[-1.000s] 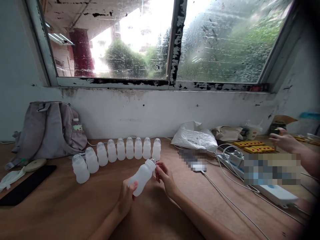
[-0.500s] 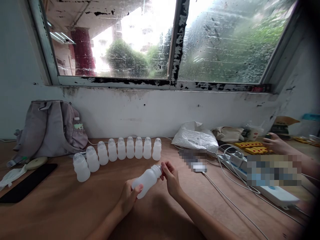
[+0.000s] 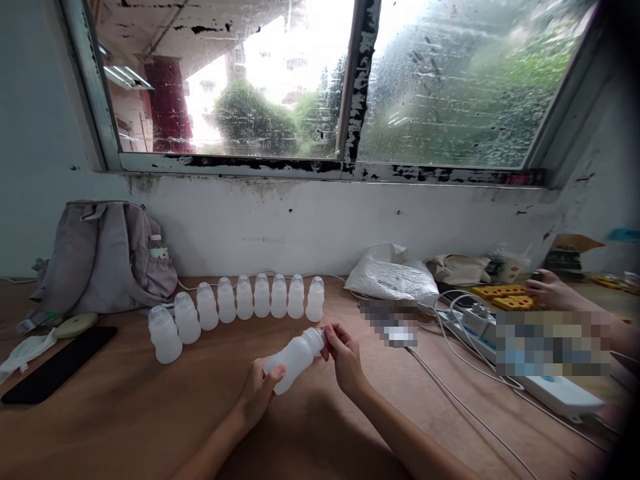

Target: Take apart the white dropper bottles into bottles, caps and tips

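A frosted white baby bottle point(image 3: 293, 362) is held tilted above the table, its neck pointing up and to the right. My left hand point(image 3: 261, 390) wraps its lower body, thumb on the near side. At the top end, the fingers of my right hand point(image 3: 341, 353) pinch the clear tip; the fingers partly hide what they grip there. Behind my hands, several similar baby bottles point(image 3: 244, 297) with clear domed caps stand upright in a curved row. The nearest of these, at the row's left end, is a capped bottle point(image 3: 166, 335).
A grey backpack point(image 3: 107, 257) leans at the wall, behind a black flat item point(image 3: 60, 365). Rightward lie a silver padded bag point(image 3: 393, 277), white cables point(image 3: 460, 407) and a power strip point(image 3: 565, 395). Another person's hand point(image 3: 553, 288) is beside yellow blocks point(image 3: 515, 301).
The view has shifted very slightly. Both hands keep the same hold on the bottle, with almost no visible movement.
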`<move>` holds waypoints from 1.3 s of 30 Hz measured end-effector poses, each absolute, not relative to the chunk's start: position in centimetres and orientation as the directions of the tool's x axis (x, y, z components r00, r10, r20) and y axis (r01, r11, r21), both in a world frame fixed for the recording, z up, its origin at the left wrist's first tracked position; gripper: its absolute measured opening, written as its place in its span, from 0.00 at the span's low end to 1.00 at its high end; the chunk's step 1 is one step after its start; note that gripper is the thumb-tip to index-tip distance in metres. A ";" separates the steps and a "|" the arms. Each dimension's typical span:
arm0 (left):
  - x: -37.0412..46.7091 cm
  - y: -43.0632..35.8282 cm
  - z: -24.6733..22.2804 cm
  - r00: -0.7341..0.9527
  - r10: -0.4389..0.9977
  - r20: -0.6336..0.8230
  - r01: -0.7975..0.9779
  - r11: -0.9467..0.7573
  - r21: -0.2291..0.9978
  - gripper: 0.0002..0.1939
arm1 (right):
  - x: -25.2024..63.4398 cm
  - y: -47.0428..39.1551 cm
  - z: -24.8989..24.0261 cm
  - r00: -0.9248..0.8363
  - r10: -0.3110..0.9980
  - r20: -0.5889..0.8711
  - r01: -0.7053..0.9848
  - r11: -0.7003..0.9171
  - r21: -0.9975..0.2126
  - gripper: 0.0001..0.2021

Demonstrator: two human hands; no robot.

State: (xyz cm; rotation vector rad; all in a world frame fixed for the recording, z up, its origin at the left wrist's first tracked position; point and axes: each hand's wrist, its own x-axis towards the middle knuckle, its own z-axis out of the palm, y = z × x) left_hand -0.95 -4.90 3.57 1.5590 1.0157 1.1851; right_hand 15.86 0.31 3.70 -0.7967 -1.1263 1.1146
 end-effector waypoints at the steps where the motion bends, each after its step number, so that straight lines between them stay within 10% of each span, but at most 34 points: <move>1: -0.9 -4.9 3.6 0.200 0.955 0.221 0.086 -0.242 0.967 0.20 | 15.8 0.3 3.7 0.042 0.958 0.282 -0.272 0.283 -0.920 0.13; 14: -2.7 -3.2 2.9 0.469 0.857 -0.216 -0.262 0.368 0.892 0.26 | 16.1 0.9 3.9 0.088 0.949 0.302 -0.257 0.315 -0.914 0.12; 39: -2.8 -2.3 2.5 0.168 0.982 -0.083 -0.456 0.152 0.877 0.17 | 14.9 0.5 1.3 -0.293 0.876 0.384 0.334 0.470 -0.817 0.12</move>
